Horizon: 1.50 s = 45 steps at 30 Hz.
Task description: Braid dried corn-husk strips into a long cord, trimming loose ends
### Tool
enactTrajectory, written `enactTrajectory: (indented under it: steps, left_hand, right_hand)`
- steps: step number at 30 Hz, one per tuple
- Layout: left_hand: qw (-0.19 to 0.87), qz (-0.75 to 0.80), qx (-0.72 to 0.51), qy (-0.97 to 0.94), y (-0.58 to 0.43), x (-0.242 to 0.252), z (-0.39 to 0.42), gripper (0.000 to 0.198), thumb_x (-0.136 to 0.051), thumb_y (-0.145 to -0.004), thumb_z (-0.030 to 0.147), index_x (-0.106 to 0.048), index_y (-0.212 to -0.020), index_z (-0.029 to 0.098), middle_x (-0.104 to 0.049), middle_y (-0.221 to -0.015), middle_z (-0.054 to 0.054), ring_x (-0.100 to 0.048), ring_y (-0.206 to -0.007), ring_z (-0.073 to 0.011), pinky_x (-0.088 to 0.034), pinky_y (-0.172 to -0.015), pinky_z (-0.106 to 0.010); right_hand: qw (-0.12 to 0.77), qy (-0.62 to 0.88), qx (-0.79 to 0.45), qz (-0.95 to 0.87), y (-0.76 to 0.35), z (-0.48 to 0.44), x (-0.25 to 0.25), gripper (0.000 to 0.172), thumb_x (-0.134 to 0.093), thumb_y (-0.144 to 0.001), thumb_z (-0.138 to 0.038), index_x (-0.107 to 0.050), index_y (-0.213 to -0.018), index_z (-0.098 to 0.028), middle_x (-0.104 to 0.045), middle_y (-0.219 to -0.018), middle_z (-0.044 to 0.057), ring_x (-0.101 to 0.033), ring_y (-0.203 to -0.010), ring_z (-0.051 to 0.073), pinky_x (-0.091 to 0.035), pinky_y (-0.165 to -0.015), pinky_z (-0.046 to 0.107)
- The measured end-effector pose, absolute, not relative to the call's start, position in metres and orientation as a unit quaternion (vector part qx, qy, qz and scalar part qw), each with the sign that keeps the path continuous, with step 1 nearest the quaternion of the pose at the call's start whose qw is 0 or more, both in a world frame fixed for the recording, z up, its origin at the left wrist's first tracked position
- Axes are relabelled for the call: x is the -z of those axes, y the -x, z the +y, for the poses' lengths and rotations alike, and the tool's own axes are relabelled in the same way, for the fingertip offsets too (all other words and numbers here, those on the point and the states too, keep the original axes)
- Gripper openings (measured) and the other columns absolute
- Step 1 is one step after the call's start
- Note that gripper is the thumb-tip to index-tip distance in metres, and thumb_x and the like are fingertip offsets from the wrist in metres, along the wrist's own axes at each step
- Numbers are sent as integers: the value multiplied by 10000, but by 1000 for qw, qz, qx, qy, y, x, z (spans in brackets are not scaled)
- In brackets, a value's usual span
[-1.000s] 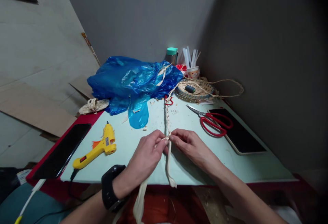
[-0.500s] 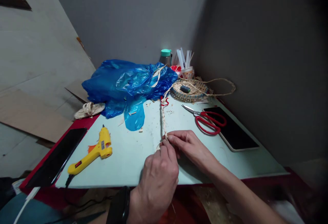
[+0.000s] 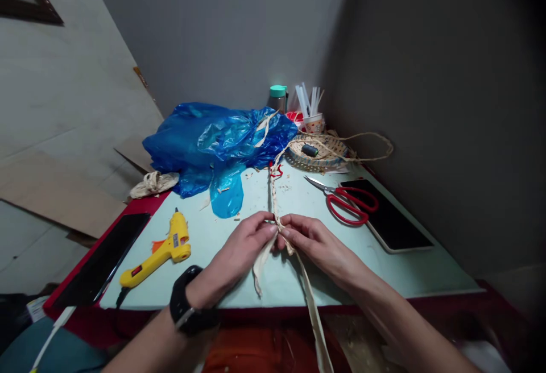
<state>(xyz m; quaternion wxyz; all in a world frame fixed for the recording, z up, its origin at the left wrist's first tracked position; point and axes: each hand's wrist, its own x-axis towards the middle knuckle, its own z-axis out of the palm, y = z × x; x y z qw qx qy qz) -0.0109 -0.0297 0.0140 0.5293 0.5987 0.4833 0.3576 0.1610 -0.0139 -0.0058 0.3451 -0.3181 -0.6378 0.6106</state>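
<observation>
A pale braided straw cord (image 3: 273,197) runs down the middle of the light table (image 3: 384,270) from a red clip near the blue bag. My left hand (image 3: 241,251), with a black watch on the wrist, and my right hand (image 3: 315,242) meet at the braid's near end. Both pinch the loose flat strands (image 3: 260,265) there. One strand hangs short over the table; a longer one (image 3: 313,310) trails off the front edge toward my lap.
A yellow glue gun (image 3: 160,251) lies left, beside a dark phone (image 3: 100,259). Red scissors (image 3: 347,199) and a tablet (image 3: 388,216) lie right. At the back are a blue plastic bag (image 3: 213,140), a woven coil (image 3: 318,154), a cup of sticks (image 3: 313,114) and a flask (image 3: 277,97).
My left hand, which had swung in front over the strands with its back to the camera, has come back to the left side of the braid. The loose strands now cross differently.
</observation>
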Motion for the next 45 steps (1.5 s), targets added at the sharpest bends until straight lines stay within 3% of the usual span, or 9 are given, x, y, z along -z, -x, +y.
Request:
enactTrajectory:
  steps: [2, 5, 13, 18, 23, 36, 45]
  left_hand:
    - [620, 434, -342, -557, 8, -6, -24, 172, -474, -886, 306, -542, -928, 154, -554, -713, -5, -455, -558, -89, -352, -529, -202]
    - [644, 427, -345, -533, 4, 0, -23, 160, -490, -878, 308, -527, -875, 153, -530, -684, 11, -340, -473, -49, -222, -430, -176]
    - [603, 494, -343, -524, 4, 3, -23, 139, -582, -784, 269, -545, -746, 140, -532, -564, 27, -347, -446, -48, -215, -446, -193]
    - [570, 520, -347, -533, 4, 7, -22, 117, -590, -761, 239, -543, -717, 141, -459, -551, 52, -348, -491, -51, -219, -465, -194]
    - [577, 515, -345, -533, 5, 8, -24, 113, -538, -806, 238, -518, -740, 149, -508, -553, 40, -327, -465, -45, -208, -460, -196]
    - [573, 502, -354, -543, 3, 6, -24, 93, -517, -808, 192, -510, -726, 149, -543, -534, 29, -414, -477, -54, -247, -482, -197]
    - [589, 505, -353, -524, 3, 2, -25, 113, -539, -799, 231, -550, -725, 146, -500, -514, 37, -390, -466, -54, -236, -463, -193]
  right_hand:
    - [344, 308, -613, -641, -161, -14, 6, 233, -447, -953, -322, -567, -856, -148, -575, -781, 20, -516, -735, 126, -390, -731, 252]
    - [335, 311, -605, -651, -161, -14, 7, 217, -451, -950, -329, -558, -893, -149, -579, -801, 23, -524, -738, 129, -398, -725, 254]
    - [299, 414, -490, -707, -162, -25, 11, 126, -450, -943, -306, -432, -991, -191, -634, -762, 0, -575, -710, 144, -402, -678, 260]
    - [268, 450, -386, -759, -167, -30, 3, 113, -454, -934, -289, -515, -922, -194, -613, -706, -26, -511, -610, 121, -355, -596, 240]
    - [253, 495, -338, -760, -177, -28, -4, 207, -475, -913, -296, -610, -806, -181, -593, -662, -22, -484, -592, 115, -327, -580, 244]
    - [316, 512, -332, -726, -179, -34, -5, 272, -492, -892, -327, -577, -684, -173, -470, -568, -36, -389, -541, 103, -266, -513, 250]
    - [325, 478, -383, -721, -173, -43, -7, 304, -455, -922, -355, -589, -719, -174, -491, -598, -31, -394, -559, 104, -285, -525, 236]
